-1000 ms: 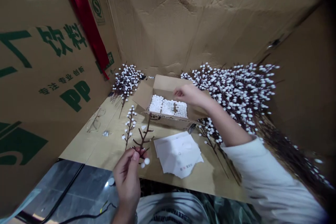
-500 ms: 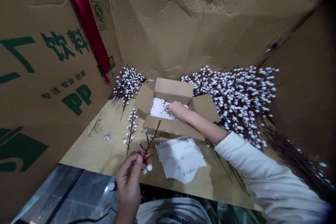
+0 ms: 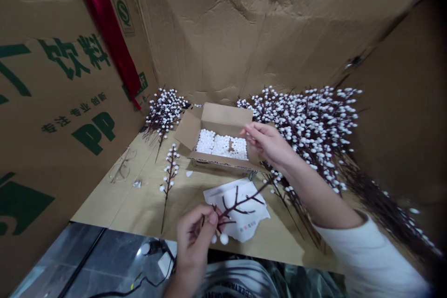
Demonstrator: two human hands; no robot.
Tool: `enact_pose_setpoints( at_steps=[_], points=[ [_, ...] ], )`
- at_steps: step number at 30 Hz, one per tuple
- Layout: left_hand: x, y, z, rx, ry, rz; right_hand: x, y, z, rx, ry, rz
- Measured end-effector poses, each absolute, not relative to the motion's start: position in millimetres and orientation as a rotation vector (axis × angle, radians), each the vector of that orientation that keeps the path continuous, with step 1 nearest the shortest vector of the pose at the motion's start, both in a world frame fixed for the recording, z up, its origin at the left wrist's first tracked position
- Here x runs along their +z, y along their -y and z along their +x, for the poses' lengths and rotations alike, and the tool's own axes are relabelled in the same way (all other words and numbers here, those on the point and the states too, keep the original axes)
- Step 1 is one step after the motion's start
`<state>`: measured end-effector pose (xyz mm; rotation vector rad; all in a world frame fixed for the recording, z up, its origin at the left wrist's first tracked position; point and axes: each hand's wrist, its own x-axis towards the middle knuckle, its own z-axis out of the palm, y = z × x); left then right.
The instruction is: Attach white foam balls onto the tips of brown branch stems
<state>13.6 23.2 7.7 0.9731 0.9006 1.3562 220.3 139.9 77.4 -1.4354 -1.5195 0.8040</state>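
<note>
My left hand [image 3: 197, 237] pinches a brown artificial berry twig [image 3: 240, 205] near its lower part. Bare side stems point up and to the right, and a few white balls sit low by my fingers. My right hand [image 3: 267, 142] is raised over the right side of a small open carton [image 3: 223, 163]. Its fingers are pinched together, and whatever they hold is too small to make out. White foam balls [image 3: 221, 144] lie loose inside the carton. Torn white paper [image 3: 235, 195] lies under the twig's side stems.
One berry stem [image 3: 169, 174] lies left of the carton. Behind it is a small bunch of white-berried stems [image 3: 164, 111]; a large pile [image 3: 303, 125] spreads at right. Glasses [image 3: 124, 165] rest near the left edge. Cardboard walls [image 3: 195, 32] enclose the table; a red ribbon [image 3: 108, 32] hangs left.
My right hand has come up out of the foam balls and moved to the right. My left hand has shifted right, tilting the twig to the right. The view has shifted slightly.
</note>
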Motion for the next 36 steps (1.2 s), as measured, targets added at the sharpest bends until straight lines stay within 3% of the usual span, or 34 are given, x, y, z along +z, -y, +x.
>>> enact_pose_setpoints(
  at_steps=[4, 10, 24, 36],
  points=[
    [18, -18, 27, 1.287, -0.805, 0.984, 86, -85, 210, 1.332, 1.019, -1.052],
    [22, -11, 36, 1.135, -0.869, 1.232, 58, -33, 184, 1.681, 0.815, -0.901],
    [23, -9, 43, 1.013, -0.795, 1.181, 32, -14, 185, 1.783, 0.729, -0.692],
    [28, -10, 47, 1.059, -0.732, 1.546, 36, -10, 179, 1.755, 0.646, -0.708]
  ],
)
